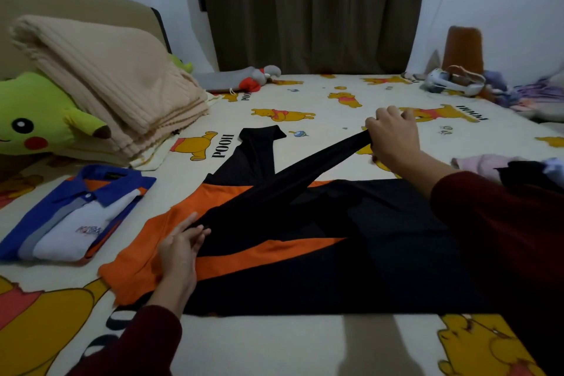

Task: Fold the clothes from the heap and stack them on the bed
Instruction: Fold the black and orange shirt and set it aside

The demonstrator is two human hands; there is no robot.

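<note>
Folding is mid-sleeve: the black-and-orange shirt [305,253] lies flat at the centre of the bed [274,345]. Right hand [393,137] grips the cuff of its black sleeve [290,186]; left hand [180,247], fingers straight, pins the shoulder. Next, I judge, the sleeve must be laid across the body. One folded blue shirt [76,210] waits at left.

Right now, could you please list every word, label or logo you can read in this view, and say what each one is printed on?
"POOH": printed beside the bear on the bedsheet, near the black collar, at.
"POOH": again on the sheet at the far right, seen upside down.
Partial "PO...": on the sheet by the red toy.
Chest logo on the folded blue shirt: too blurred to read.
</note>
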